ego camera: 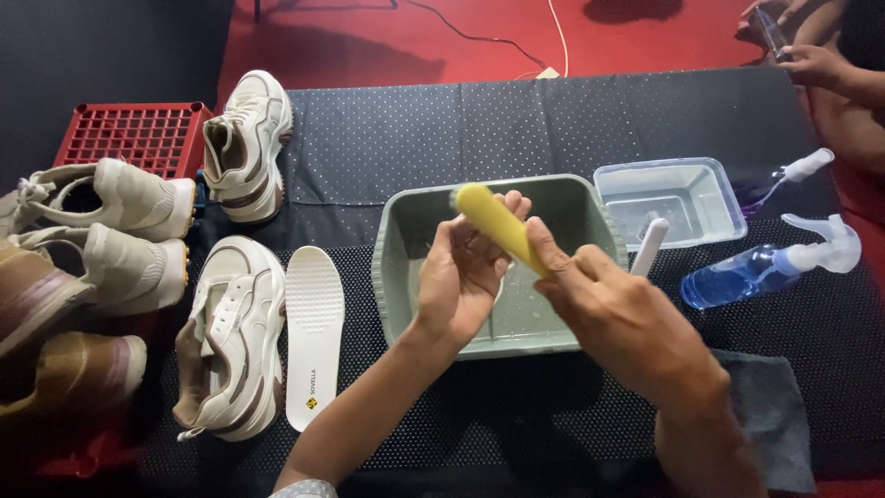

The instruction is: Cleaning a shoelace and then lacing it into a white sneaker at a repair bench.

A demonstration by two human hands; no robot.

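Observation:
My right hand (608, 314) grips a yellow brush (498, 226) by its handle, held slanting over a grey-green plastic basin (392, 267). My left hand (461, 277) is curled against the brush's far end, over the basin. It closes on a thin white piece (501, 284) that the fingers mostly hide; I cannot tell what it is. A little water lies in the basin's bottom. A white insole (313, 332) lies flat on the dark dotted table cover, left of the basin and beside a cream sneaker (230, 350).
A second cream sneaker (247, 148) stands at the back left by a red crate (138, 134). More shoes (101, 240) pile at the left. Right of the basin: a clear tub (668, 198), a white stick (650, 247), two blue spray bottles (765, 267) (784, 180), a grey cloth (765, 406). Another person's hands (811, 55) show top right.

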